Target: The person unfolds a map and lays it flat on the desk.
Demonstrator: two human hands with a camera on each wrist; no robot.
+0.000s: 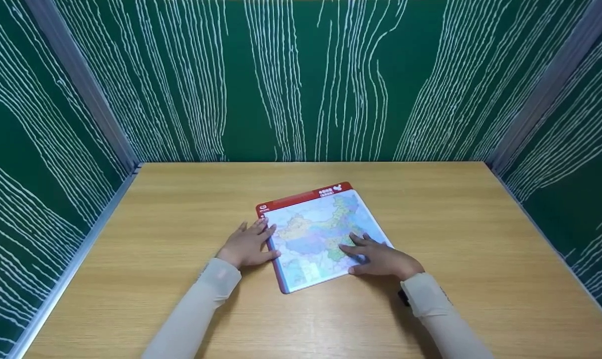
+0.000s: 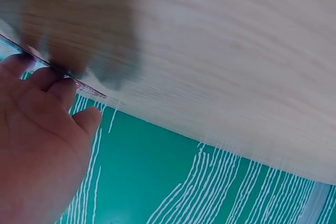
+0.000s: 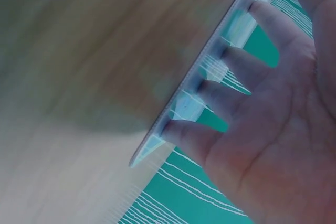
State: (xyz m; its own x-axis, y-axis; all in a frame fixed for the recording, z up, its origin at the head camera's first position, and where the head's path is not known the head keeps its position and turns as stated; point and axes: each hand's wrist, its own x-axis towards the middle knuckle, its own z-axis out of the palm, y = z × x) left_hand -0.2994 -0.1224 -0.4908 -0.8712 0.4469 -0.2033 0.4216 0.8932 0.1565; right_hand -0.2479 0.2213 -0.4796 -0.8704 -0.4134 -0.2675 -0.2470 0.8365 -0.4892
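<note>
A thin map board point(image 1: 306, 244), with a red header strip and pastel regions, lies flat and slightly turned on the wooden table. My left hand point(image 1: 248, 244) rests at its left edge, fingers spread and tips on the border. On the lower right part of the map, the fingertips of my right hand point(image 1: 380, 258) press down, fingers apart. The left wrist view has the left hand point(image 2: 42, 135) with its fingertips at the board's thin edge. In the right wrist view, the right hand point(image 3: 268, 108) touches the glossy map surface point(image 3: 184, 100) with nearly straight fingers.
The light wooden table point(image 1: 181, 199) extends around the board on all sides. Green walls with white wavy lines point(image 1: 261, 80) enclose the back and both sides, with grey metal posts point(image 1: 84, 85) at the corners. A metal rail point(image 1: 72, 264) borders the table's left side.
</note>
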